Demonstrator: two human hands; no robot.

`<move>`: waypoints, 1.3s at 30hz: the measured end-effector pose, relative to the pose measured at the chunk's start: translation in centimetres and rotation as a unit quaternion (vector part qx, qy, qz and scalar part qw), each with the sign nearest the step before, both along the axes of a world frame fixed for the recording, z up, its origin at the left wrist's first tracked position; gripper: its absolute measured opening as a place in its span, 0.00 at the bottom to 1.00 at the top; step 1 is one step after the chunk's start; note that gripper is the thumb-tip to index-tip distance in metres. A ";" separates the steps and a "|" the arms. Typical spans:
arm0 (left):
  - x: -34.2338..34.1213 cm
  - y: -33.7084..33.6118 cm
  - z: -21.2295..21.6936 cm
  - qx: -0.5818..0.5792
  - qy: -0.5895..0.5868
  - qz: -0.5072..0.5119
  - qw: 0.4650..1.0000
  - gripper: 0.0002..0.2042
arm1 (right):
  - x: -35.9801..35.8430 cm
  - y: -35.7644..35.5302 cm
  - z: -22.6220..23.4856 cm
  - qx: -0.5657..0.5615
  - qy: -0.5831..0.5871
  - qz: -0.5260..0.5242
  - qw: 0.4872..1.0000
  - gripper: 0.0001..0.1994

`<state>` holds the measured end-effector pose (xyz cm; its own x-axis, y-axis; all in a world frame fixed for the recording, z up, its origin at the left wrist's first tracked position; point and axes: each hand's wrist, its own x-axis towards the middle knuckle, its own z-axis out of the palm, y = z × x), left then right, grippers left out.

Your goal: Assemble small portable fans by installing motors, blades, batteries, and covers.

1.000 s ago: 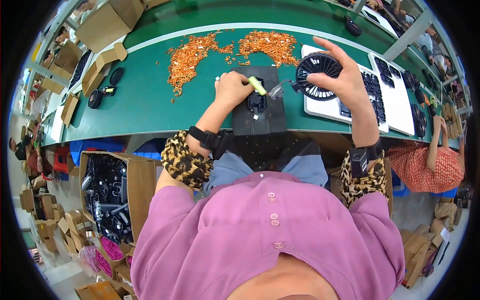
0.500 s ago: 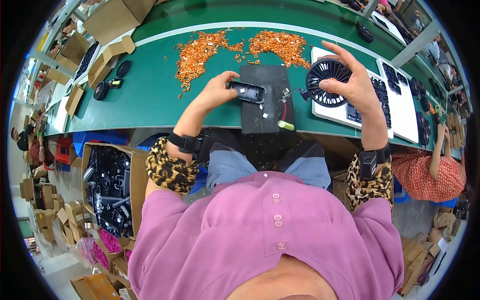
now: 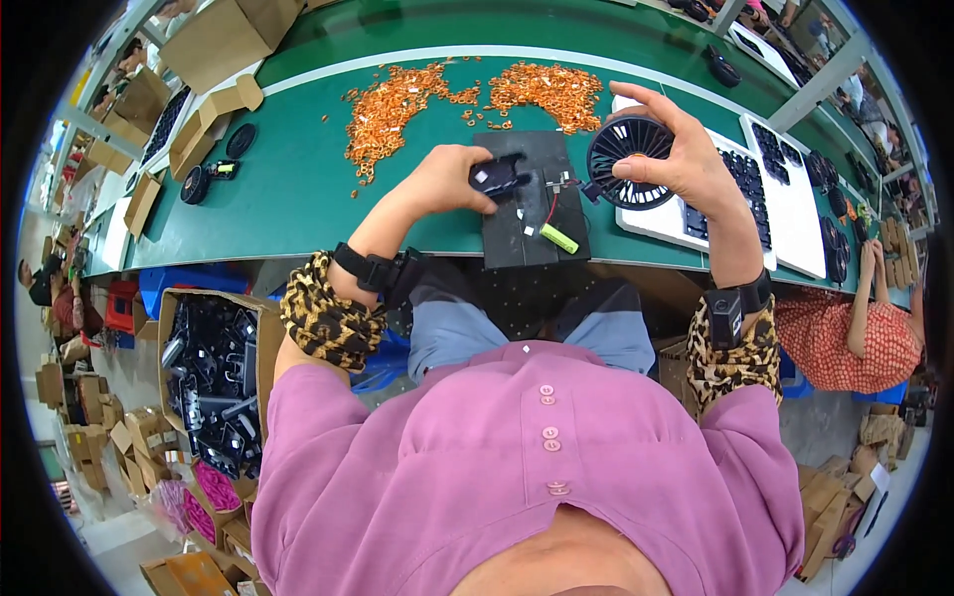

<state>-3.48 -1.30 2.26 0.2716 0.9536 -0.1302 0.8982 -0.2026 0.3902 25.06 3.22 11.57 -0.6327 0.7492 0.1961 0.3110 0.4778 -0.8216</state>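
My left hand [image 3: 449, 179] grips a dark plastic housing shell [image 3: 500, 175] between thumb and fingers, over the left part of a black mat [image 3: 512, 243]. In my right hand [image 3: 686, 159] a round black fan head [image 3: 622, 159] is pinched at its slatted grille, tilted, right of the mat. Thin wires run from the fan's neck to a small circuit board [image 3: 562, 180], and a red wire leads down to a green cylindrical battery [image 3: 558, 238] on the mat. The board hangs or rests near the mat's right edge; I cannot tell which.
Two piles of small orange rings [image 3: 388, 119] lie beyond the mat. White foam trays [image 3: 785, 199] with black parts stand at the right. Further fan heads [image 3: 196, 185] sit at the left. A carton of dark plastic parts [image 3: 214, 368] is below the table. Another person [image 3: 845, 338] sits at the right.
The fan in my right hand has come left, nearer the mat. My left hand has turned the shell and wrapped further round it. The battery has shifted slightly left.
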 end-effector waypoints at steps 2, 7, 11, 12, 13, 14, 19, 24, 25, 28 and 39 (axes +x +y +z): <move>-0.5 -0.4 -1.2 -0.171 -0.481 0.099 0.854 0.23 | -0.4 -0.1 0.0 0.002 0.004 0.013 1.000 0.39; 1.2 -2.1 -3.3 -0.146 -0.775 0.117 0.604 0.20 | -1.0 0.0 0.6 0.007 0.005 0.059 0.998 0.41; 2.4 -2.2 -2.6 -0.176 -0.824 0.096 0.530 0.26 | -1.2 -0.2 1.9 -0.008 -0.001 0.133 0.991 0.45; 2.6 -2.2 -2.3 -0.161 -0.820 0.098 0.540 0.25 | -1.5 -0.6 2.5 -0.036 0.005 0.147 0.988 0.47; 2.9 -2.3 -1.9 -0.147 -0.816 0.099 0.550 0.23 | -1.8 -0.6 2.6 -0.035 0.005 0.146 0.989 0.47; 3.2 -2.5 -1.4 -0.149 -0.806 0.081 0.567 0.21 | -2.1 -0.4 2.7 -0.022 0.010 0.169 0.985 0.48; 6.6 -3.4 0.0 -0.111 -0.775 0.100 0.614 0.21 | -4.0 0.7 2.1 0.123 0.030 0.183 0.975 0.42; 7.4 -4.8 -0.9 -0.166 -0.717 0.066 0.674 0.27 | -4.3 1.8 1.5 0.133 0.009 0.153 0.979 0.40; 7.5 -5.0 -1.1 -0.160 -0.708 0.067 0.684 0.27 | -4.2 1.8 1.3 0.131 0.010 0.153 0.979 0.40; 7.6 -5.6 -1.1 -0.167 -0.717 0.037 0.676 0.24 | -3.9 1.9 0.8 0.099 0.009 0.145 0.984 0.39; 8.1 -5.3 0.8 -0.156 -0.626 0.050 0.762 0.21 | -3.6 0.4 1.0 0.059 -0.051 0.151 0.985 0.41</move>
<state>4.66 -6.57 3.11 0.2965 0.9535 -0.0536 -0.2141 0.1211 0.9693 21.45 3.61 12.61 -0.8447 0.4986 0.1946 0.2179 0.6524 -0.7258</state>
